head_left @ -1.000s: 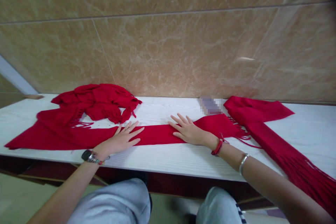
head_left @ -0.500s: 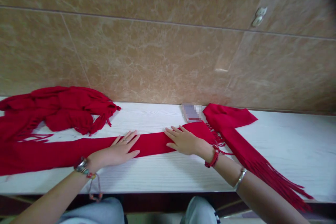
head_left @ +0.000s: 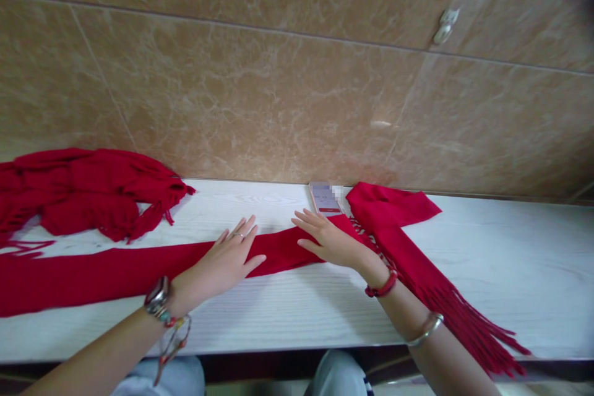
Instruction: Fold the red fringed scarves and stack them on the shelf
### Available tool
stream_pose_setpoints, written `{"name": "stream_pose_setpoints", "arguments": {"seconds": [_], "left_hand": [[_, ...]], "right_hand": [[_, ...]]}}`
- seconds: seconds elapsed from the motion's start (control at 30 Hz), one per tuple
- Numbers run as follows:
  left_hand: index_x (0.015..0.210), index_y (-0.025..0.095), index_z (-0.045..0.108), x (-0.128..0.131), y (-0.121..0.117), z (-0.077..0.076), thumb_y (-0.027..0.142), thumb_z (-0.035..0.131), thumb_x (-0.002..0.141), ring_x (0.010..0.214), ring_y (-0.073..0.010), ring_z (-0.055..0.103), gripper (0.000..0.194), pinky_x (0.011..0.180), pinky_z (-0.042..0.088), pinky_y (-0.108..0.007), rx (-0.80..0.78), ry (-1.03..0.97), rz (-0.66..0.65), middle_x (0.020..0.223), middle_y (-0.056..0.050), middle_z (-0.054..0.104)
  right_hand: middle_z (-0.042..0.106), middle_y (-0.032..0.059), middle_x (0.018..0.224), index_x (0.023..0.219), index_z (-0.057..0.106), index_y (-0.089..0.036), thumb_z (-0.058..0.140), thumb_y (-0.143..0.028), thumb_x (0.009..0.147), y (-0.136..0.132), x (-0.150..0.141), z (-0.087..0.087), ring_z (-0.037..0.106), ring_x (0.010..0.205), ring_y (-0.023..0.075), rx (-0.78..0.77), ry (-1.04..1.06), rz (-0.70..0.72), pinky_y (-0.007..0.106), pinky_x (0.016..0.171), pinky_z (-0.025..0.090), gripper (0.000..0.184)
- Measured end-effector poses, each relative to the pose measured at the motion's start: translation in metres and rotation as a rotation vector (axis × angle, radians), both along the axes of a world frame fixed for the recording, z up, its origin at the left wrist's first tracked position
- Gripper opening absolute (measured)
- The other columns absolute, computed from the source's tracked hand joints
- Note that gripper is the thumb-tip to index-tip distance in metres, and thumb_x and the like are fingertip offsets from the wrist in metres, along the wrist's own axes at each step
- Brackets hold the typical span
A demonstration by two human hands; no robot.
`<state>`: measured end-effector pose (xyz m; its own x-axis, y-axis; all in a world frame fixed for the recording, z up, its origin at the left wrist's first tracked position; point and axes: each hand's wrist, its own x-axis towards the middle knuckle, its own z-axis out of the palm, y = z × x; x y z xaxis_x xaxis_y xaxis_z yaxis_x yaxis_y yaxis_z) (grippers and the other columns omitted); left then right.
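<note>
A long red scarf (head_left: 111,269) lies stretched across the white table (head_left: 260,322), its fringed end toward the right. Over its middle is my left hand (head_left: 227,257), fingers spread, with a ring on one finger. My right hand (head_left: 331,241) is over the scarf's right part, palm down with the fingers out flat. Neither hand grips the cloth; whether the palms touch it, I cannot tell. Just right of my right hand lies a second, folded red scarf (head_left: 394,232), one fringed end hanging toward the front edge.
A bunched red scarf (head_left: 93,192) sits at the back left against the tiled wall (head_left: 260,99). A phone (head_left: 325,198) lies near the wall, behind my right hand. A small white fixture (head_left: 446,26) is on the wall. My knees are below the table's front edge.
Both hands look slightly raised from the scarf, and my left hand's fingers are spread wider. The whole view has shifted, so the table things appear farther left.
</note>
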<state>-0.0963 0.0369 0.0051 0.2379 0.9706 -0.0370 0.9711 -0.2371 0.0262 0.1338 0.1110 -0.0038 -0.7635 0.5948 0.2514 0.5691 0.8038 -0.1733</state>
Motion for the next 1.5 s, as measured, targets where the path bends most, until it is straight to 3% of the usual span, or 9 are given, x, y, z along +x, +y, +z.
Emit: {"name": "stream_pose_setpoints", "arguments": {"seconds": [0.17,0.33,0.5,0.63,0.77,1.0,1.27,1.4,1.5], "left_hand": [[0.141,0.009,0.016,0.022,0.006,-0.009,0.054,0.033,0.086,0.135,-0.0263,0.002,0.073,0.107,0.015,-0.046,-0.166,-0.018,-0.093,0.147,-0.012,0.002],[0.142,0.016,0.011,0.018,0.005,-0.012,0.066,0.029,0.082,0.135,-0.0269,-0.004,0.081,0.106,0.007,-0.051,-0.295,-0.027,-0.154,0.148,-0.010,-0.001],[0.142,0.015,0.013,0.015,-0.001,-0.015,0.064,0.025,0.084,0.136,-0.0251,-0.004,0.076,0.106,0.006,-0.051,-0.198,-0.046,-0.199,0.148,-0.010,0.001],[0.141,0.014,0.015,0.016,-0.006,-0.012,0.056,0.028,0.088,0.136,-0.0201,0.003,0.069,0.108,0.007,-0.046,-0.170,-0.052,-0.276,0.148,-0.009,0.009],[0.141,0.015,0.014,0.016,-0.009,-0.004,0.056,0.033,0.087,0.136,-0.0221,0.004,0.070,0.107,0.009,-0.049,-0.252,-0.066,-0.239,0.147,-0.009,0.010],[0.142,0.021,0.012,0.024,-0.023,-0.006,0.058,0.035,0.084,0.133,-0.0391,-0.003,0.072,0.089,0.012,-0.075,-0.264,-0.060,0.000,0.147,-0.010,0.004],[0.141,0.027,0.018,0.020,-0.031,-0.009,0.060,0.035,0.083,0.133,-0.0393,-0.001,0.069,0.089,0.006,-0.075,-0.235,-0.057,0.009,0.148,-0.007,0.004],[0.138,0.024,0.027,0.024,-0.030,-0.010,0.055,0.034,0.087,0.135,-0.0326,0.004,0.061,0.101,0.002,-0.064,-0.097,-0.060,-0.135,0.147,-0.007,0.013],[0.138,0.025,0.028,0.027,-0.029,-0.010,0.053,0.031,0.088,0.135,-0.0301,0.008,0.057,0.103,0.008,-0.059,-0.136,-0.116,-0.243,0.147,-0.008,0.016]], "right_hand": [[0.062,0.0102,0.113,0.110,0.062,-0.012,0.047,-0.015,0.086,-0.013,-0.013,0.005,0.050,0.113,0.0184,-0.082,-0.071,0.304,0.032,0.098,0.038,0.028],[0.067,0.0088,0.097,0.091,0.069,-0.011,0.050,-0.007,0.082,-0.009,-0.007,0.008,0.060,0.089,0.0149,-0.120,-0.074,0.324,0.025,0.084,0.046,0.021],[0.067,0.0052,0.084,0.082,0.069,-0.015,0.051,-0.006,0.080,-0.009,-0.005,0.010,0.060,0.079,0.0140,-0.106,-0.050,0.304,0.025,0.076,0.049,0.020],[0.064,0.0104,0.105,0.106,0.062,-0.013,0.050,-0.015,0.084,-0.010,-0.011,0.000,0.057,0.099,0.0188,0.009,0.005,0.156,0.032,0.088,0.046,0.026],[0.048,0.0130,0.131,0.128,0.045,-0.012,0.046,-0.033,0.087,-0.010,-0.015,-0.015,0.040,0.122,0.0255,0.107,-0.111,0.055,0.045,0.102,0.031,0.046],[0.033,0.0082,0.142,0.131,0.042,-0.025,0.032,-0.036,0.093,-0.003,0.007,-0.015,0.022,0.131,0.0321,0.150,-0.329,-0.085,0.059,0.098,0.028,0.041],[0.033,0.0110,0.142,0.133,0.039,-0.022,0.034,-0.033,0.092,0.003,0.018,-0.007,0.022,0.131,0.0322,0.076,-0.261,-0.297,0.059,0.098,0.028,0.043],[0.024,0.0073,0.146,0.137,0.031,-0.020,0.029,-0.037,0.092,-0.006,-0.002,-0.002,0.015,0.133,0.0296,0.102,-0.185,-0.152,0.055,0.103,0.020,0.048],[0.030,0.0082,0.143,0.136,0.035,-0.018,0.033,-0.039,0.091,-0.010,-0.009,-0.007,0.018,0.132,0.0296,0.088,-0.257,-0.071,0.053,0.104,0.021,0.049]]}}
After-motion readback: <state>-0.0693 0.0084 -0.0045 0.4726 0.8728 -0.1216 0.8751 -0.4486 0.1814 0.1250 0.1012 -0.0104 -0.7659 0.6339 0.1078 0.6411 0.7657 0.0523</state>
